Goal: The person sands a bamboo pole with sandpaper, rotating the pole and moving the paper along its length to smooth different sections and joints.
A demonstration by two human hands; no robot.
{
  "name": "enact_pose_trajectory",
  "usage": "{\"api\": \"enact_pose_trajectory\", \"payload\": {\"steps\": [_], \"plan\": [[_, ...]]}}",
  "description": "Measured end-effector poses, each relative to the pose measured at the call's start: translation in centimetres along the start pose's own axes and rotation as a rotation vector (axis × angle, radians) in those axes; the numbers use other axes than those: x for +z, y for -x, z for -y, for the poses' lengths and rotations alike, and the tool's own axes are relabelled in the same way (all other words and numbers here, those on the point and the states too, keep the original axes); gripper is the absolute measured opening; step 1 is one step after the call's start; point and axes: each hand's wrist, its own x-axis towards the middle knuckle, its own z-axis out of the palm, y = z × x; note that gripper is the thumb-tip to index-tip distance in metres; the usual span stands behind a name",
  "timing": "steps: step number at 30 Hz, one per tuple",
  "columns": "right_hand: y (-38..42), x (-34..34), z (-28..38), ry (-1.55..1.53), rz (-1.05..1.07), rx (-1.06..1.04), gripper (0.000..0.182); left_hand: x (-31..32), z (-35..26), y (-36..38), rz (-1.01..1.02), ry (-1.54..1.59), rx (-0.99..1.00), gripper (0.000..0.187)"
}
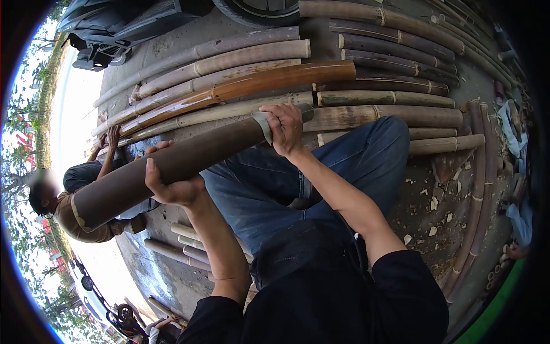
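Observation:
A thick dark brown bamboo pole (189,163) lies across my lap, over my blue jeans (321,178). My left hand (172,186) wraps around the pole near its middle, fingers over the top. My right hand (283,129) presses a small grey pad or cloth (262,123) against the pole's upper end. The pole's far end points toward a person sitting on the ground.
Many bamboo poles (240,86) lie in rows on the concrete ahead, more poles (395,97) to the right. A seated person (80,195) works at the left. A parked vehicle (137,23) stands behind. Wood chips (435,200) litter the ground; short bamboo pieces (183,243) lie below my knee.

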Motion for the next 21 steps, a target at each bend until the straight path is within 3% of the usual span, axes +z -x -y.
{"api": "enact_pose_trajectory", "payload": {"steps": [3, 6, 9, 11, 14, 16, 19, 21], "plan": [[0.2, 0.8, 2.5, -0.060, -0.077, -0.125, 0.042, -1.0, 0.1, -0.7, 0.018, 0.000, -0.053, 0.048], [0.6, 0.6, -0.9, 0.005, -0.113, -0.204, 0.042, -1.5, 0.3, -1.1, 0.004, -0.021, -0.040, 0.049], [1.1, -0.6, -8.4, 0.129, -0.125, -0.052, 0.038, -2.8, 0.4, -1.5, 0.021, -0.025, -0.086, 0.049], [1.4, -2.2, -12.3, 0.121, -0.031, 0.055, 0.039, -2.1, 0.4, -0.9, -0.009, 0.013, -0.007, 0.050], [1.1, -1.5, -11.8, 0.178, -0.022, 0.229, 0.040, -2.6, 0.6, -0.9, 0.028, 0.051, 0.002, 0.050], [0.7, -1.2, -8.3, 0.125, 0.024, 0.047, 0.043, -2.8, 0.5, -0.8, 0.057, 0.075, 0.011, 0.048], [-0.1, 0.5, 1.9, -0.041, 0.062, -0.068, 0.043, -3.3, 0.4, -0.5, 0.093, 0.078, 0.018, 0.047], [0.2, 0.5, 1.9, -0.043, 0.069, -0.108, 0.043, -3.7, 0.4, -0.5, 0.109, 0.085, 0.032, 0.048]]}}
